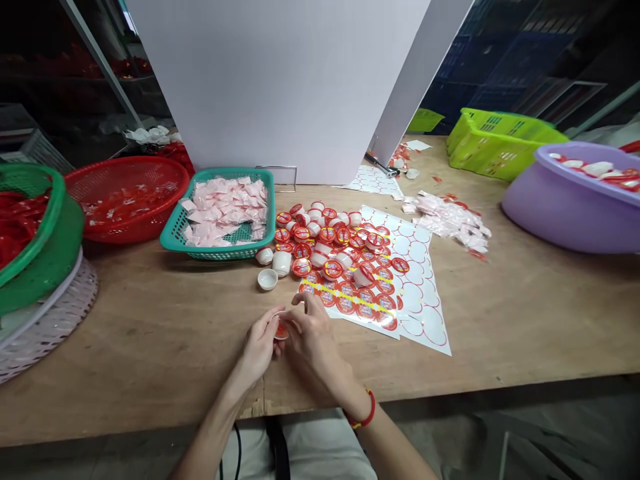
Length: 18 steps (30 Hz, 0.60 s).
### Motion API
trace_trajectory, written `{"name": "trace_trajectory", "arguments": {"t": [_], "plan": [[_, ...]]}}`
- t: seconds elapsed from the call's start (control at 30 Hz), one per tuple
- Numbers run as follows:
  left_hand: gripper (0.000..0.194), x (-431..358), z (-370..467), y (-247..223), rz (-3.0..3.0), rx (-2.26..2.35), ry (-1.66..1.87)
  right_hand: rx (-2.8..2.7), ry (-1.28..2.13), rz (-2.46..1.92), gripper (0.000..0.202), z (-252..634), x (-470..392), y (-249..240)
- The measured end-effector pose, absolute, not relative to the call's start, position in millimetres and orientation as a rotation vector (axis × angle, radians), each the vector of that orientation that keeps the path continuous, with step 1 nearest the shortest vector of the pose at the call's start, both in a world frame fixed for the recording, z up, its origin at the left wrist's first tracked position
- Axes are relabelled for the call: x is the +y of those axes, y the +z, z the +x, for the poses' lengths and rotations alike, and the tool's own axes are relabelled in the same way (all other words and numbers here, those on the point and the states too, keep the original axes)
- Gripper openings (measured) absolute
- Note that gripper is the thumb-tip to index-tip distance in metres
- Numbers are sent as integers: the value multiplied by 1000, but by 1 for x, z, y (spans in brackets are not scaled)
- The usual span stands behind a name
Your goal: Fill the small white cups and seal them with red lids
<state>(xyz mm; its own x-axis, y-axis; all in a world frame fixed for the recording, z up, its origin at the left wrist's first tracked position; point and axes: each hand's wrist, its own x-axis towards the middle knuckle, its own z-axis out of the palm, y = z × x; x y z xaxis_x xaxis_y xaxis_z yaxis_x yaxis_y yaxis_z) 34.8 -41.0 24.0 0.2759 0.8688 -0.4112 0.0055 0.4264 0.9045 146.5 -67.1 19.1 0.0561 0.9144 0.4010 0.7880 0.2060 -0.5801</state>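
On the worktop (165,360), a rectangular basket (217,253) of packets (227,207) stands left of a pile of labelled cups (325,233), which lies partly over the sticker sheets (423,287). Behind the pile rises a large panel (285,87); a tub (570,200) stands far right.

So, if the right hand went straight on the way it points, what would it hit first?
The right hand would probably meet the left hand first, at the small red-and-white cup between them. Past that, the open white bowl looks roughly in line, though depth is unclear.
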Motion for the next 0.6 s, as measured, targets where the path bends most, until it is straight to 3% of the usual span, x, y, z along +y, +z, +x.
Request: {"name": "trace_trajectory", "arguments": {"t": [0.23, 0.43, 0.53, 0.6], "plan": [[59, -43, 45, 19, 999, 1148, 675, -1750, 400, -1801, 20, 148, -77, 31], [66, -36, 44, 20, 1055, 1096, 569, -1980, 746, -1450, 26, 216, -86, 51], [64, -31, 42, 20, 1046, 1136, 595, -1508, 369, -2076, 23, 283, -73, 49], [63, -30, 44, 21, 1031, 1139, 603, -1307, 177, -2260, 28, 328, -60, 42]]}}
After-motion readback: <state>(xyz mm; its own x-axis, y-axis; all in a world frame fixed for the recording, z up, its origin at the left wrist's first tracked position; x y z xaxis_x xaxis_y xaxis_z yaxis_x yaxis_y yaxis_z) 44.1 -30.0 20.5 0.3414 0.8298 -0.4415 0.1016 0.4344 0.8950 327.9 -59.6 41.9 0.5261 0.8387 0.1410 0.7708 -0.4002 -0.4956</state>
